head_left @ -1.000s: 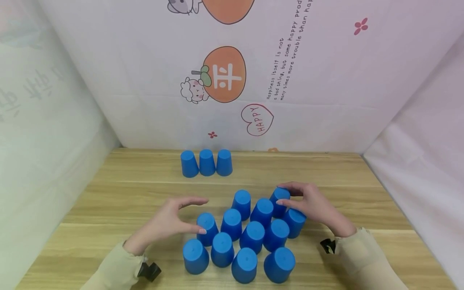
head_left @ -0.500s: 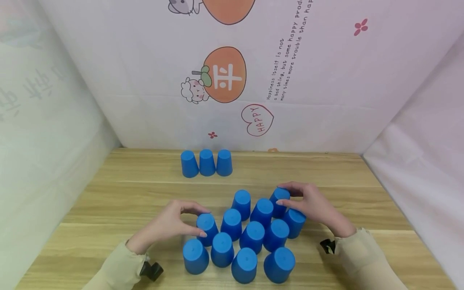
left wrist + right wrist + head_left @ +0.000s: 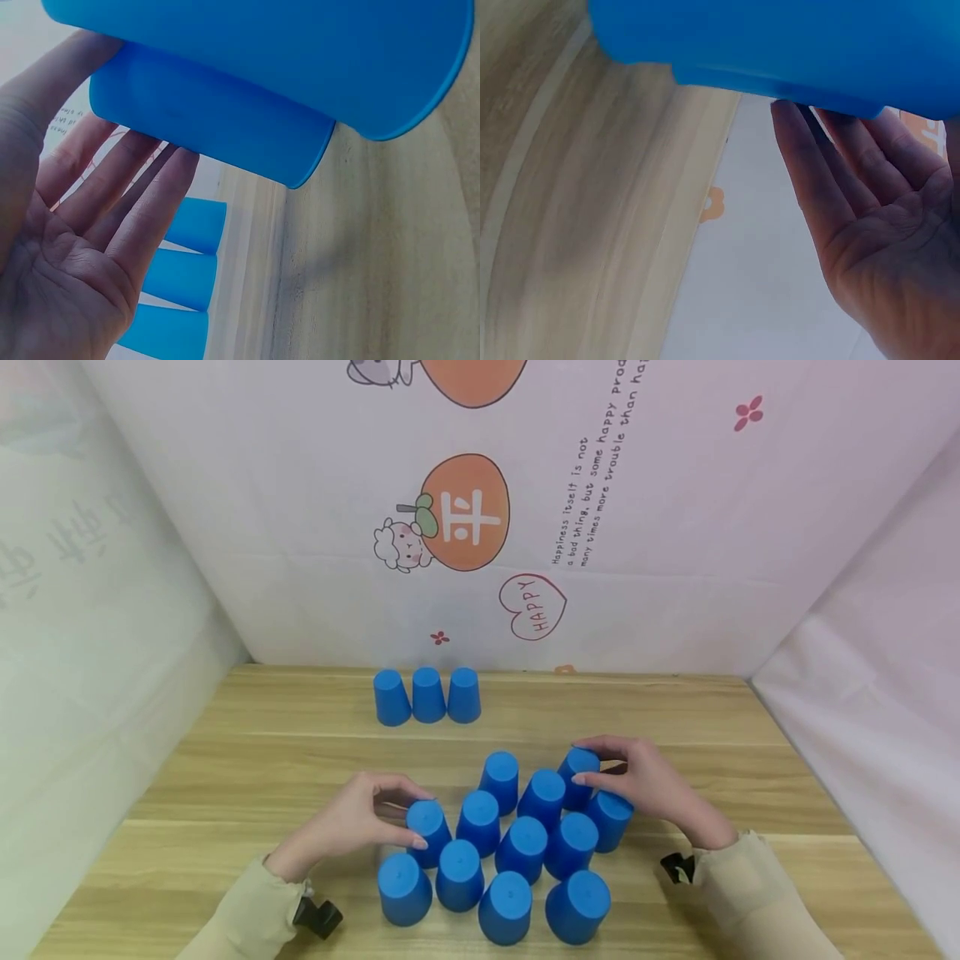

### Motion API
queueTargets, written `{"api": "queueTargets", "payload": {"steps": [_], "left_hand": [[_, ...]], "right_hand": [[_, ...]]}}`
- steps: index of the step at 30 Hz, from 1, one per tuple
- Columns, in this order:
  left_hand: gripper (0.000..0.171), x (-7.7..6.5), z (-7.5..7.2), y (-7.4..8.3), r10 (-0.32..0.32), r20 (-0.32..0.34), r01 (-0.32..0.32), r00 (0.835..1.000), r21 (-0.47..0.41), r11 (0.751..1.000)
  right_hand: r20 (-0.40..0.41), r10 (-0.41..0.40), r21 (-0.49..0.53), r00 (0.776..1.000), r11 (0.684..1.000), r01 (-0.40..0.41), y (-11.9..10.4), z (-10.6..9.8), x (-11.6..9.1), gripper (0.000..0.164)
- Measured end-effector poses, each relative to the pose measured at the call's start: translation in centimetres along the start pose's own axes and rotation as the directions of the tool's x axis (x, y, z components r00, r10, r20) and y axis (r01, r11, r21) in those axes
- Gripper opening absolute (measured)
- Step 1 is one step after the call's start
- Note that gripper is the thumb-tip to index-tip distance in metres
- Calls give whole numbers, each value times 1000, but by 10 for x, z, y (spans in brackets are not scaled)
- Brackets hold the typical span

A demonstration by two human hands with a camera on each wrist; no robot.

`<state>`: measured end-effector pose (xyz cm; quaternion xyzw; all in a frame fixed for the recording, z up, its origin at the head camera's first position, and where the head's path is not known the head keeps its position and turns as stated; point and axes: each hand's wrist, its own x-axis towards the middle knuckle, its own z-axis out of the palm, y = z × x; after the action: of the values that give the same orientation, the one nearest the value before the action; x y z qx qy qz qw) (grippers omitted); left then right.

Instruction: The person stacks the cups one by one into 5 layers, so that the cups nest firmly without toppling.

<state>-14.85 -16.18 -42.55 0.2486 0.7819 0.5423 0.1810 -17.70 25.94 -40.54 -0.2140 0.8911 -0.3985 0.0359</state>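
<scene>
Upside-down blue plastic cups stand in a cluster at the front of the table in the head view. My left hand (image 3: 348,822) pinches the cup at the cluster's left side (image 3: 425,820), thumb on its near side and fingers on its far side. In the left wrist view, the fingertips meet that cup's wall (image 3: 202,112), partly behind a nearer cup (image 3: 300,60). My right hand (image 3: 637,777) holds the far-right cup (image 3: 576,766) between thumb and fingers. The right wrist view has a nearer cup (image 3: 780,37) covering most of it, with fingertips at its lower edge.
Three more inverted blue cups, the middle one (image 3: 429,697) among them, stand in a row at the back of the wooden table (image 3: 300,735). Beside my right hand is another cup (image 3: 611,818). A printed white cloth (image 3: 637,610) hangs behind the table, with white sheets at both sides.
My left hand's fingers have closed in on the left cup, which they stood apart from a second ago. The right hand and the cups stay in place.
</scene>
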Motion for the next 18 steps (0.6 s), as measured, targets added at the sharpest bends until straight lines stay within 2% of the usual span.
{"api": "queueTargets", "payload": {"steps": [11,18], "left_hand": [[42,0,0,1,3,2,-3,1000,-7,1000],[41,1,0,1,-2,2,2,1000,3,1000]], "right_hand": [[77,-16,-5,997,1000,16,-3,-6,2,54],[76,-21,24,997,1000,19,-5,-10,10,50]]}}
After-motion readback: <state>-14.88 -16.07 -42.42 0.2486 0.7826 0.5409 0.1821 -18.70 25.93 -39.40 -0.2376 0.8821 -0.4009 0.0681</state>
